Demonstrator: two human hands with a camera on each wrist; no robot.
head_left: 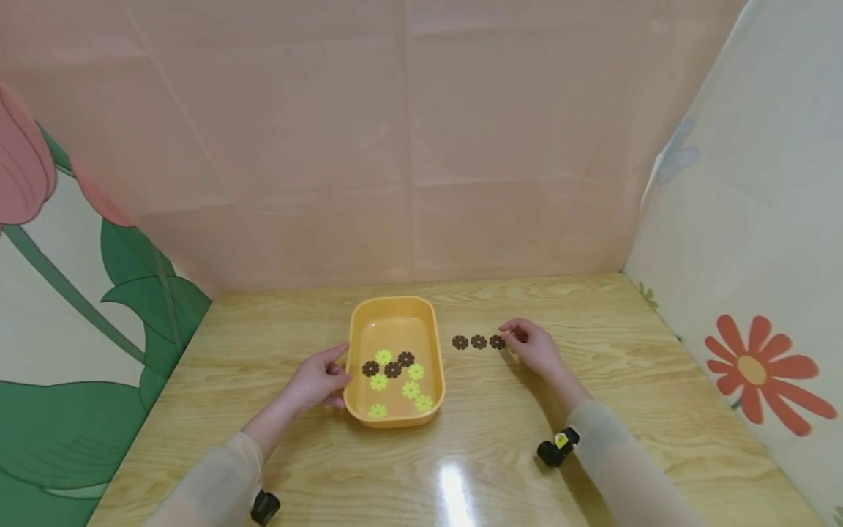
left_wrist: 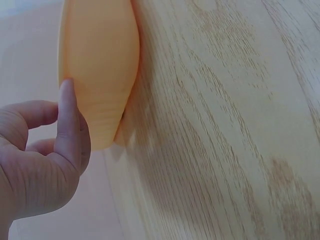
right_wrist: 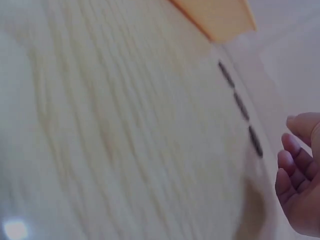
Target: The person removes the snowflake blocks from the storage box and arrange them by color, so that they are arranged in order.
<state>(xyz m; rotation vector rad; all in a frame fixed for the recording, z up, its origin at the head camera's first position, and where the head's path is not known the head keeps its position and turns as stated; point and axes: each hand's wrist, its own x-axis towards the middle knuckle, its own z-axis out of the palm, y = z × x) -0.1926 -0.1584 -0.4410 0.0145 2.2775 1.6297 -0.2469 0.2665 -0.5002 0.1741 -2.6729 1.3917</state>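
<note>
On the left of the table stands an orange plastic tray [head_left: 395, 311], low-walled with rounded corners. Inside it lie several yellow-green interlocking discs [head_left: 378, 382] with notched edges and three dark brown ones [head_left: 393, 370]. My left hand [head_left: 319, 377] holds the tray's left side, thumb and index finger at the rim. In the left wrist view its fingers [left_wrist: 67, 120] meet the outer wall [left_wrist: 102, 50]. To the tray's right, three brown discs [head_left: 478, 342] form a row on the table. My right hand [head_left: 533, 348] hovers at the rightmost disc [right_wrist: 255, 142], fingers loosely curled and holding nothing.
The wood-grain table [head_left: 487, 439] ends against a pink backdrop [head_left: 408, 219]. Printed sheets with a tulip [head_left: 23, 161] and a red flower [head_left: 751, 369] flank it. Black wrist cameras [head_left: 558, 448] are strapped over the sleeves.
</note>
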